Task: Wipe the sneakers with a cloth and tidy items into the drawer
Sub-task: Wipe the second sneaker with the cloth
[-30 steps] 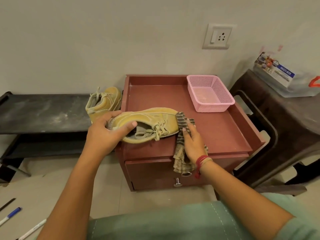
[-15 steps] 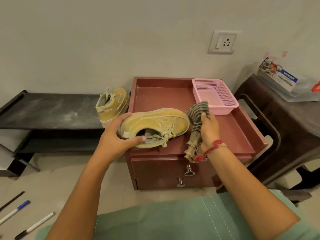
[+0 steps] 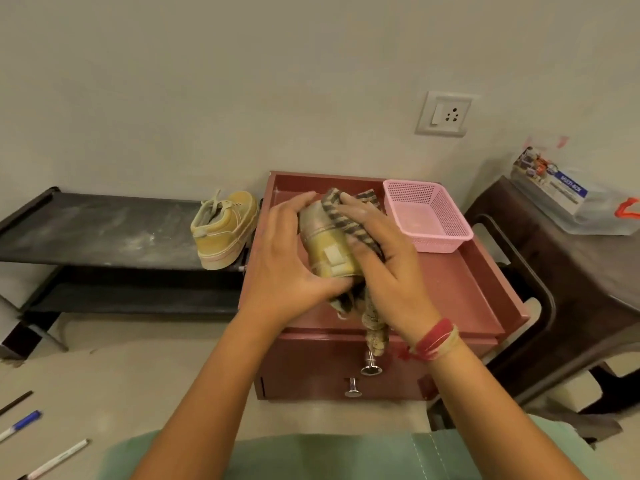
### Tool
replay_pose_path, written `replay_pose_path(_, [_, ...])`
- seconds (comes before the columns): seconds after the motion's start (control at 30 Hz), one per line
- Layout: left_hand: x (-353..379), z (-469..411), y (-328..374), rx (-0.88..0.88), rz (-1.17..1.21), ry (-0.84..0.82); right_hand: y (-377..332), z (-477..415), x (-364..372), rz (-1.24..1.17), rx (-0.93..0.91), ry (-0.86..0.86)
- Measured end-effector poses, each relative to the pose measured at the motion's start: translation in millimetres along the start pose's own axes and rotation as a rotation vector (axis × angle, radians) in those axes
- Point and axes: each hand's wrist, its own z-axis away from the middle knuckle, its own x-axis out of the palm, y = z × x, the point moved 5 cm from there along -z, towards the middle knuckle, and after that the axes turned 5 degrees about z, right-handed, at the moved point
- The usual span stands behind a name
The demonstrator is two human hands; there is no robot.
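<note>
Floor, far left: a blue-capped pen point(image 3: 21, 424) and a white pen point(image 3: 59, 459) lie loose on the pale tiles. Above them a low black shoe rack point(image 3: 86, 230) runs along the wall, its top shelf dusty. The second sneaker point(image 3: 225, 230), tan with pale laces, sits upright at the shelf's right end, just beside the red cabinet point(image 3: 298, 389). Centre: both hands are together over the cabinet's rimmed worktop point(image 3: 467, 289), clamped on the held sneaker point(image 3: 329, 244) from either side. The left hand point(image 3: 291, 268) grips it, fingers curled over the far end and thumb under the near end. The shoe is clear of the worktop and turned end-on to the camera, a pale patch showing on the near end. The right hand point(image 3: 388, 271) holds the striped cloth point(image 3: 349, 220) against the shoe's right side, fingers curved over it. The cloth's loose tail hangs below the palm, down past the worktop's front edge. A red thread band point(image 3: 436, 337) circles the right wrist. Below, the drawer front point(image 3: 311, 358) appears closed; two metal knobs point(image 3: 370, 368) stick out. Right of the hands, an empty-looking pink basket point(image 3: 429, 216) sits in the worktop's back right corner. A wall socket point(image 3: 446, 114) is above it. Far right: a dark plastic stool point(image 3: 571, 271) carries a clear box point(image 3: 575, 199) with a printed label. Green fabric point(image 3: 311, 455) fills the bottom edge.
</note>
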Motion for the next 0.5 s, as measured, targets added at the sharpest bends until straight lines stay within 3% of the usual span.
replay_pose_path(0.1, [8.9, -1.6, 6.5, 0.062, 0.03, -0.015, 5.0, 1.0, -5.4, 0.119, -0.05, -0.07])
replay_pose_path(0.2, [13.7, -2.7, 13.2, 0.144, 0.017, -0.029, 19.3, 0.2, -11.4, -0.086, 0.172, -0.076])
replay_pose_path(0.3, [16.8, -5.4, 16.5, 0.162, 0.013, -0.068, 32.0, -5.4, -22.0, -0.314, 0.407, 0.065])
replay_pose_path(0.37, [17.6, -4.2, 18.3, 0.168, 0.016, -0.068, 22.3, -3.9, -23.8, -0.292, 0.339, 0.062])
replay_pose_path(0.47, [13.9, -2.1, 14.2, 0.157, 0.057, -0.016, -3.4, 5.1, -6.8, -0.006, -0.011, -0.159])
replay_pose_path(0.5, [12.3, -2.2, 12.1, 0.15, 0.057, -0.001, -1.5, 5.4, -5.0, 0.051, -0.053, -0.198])
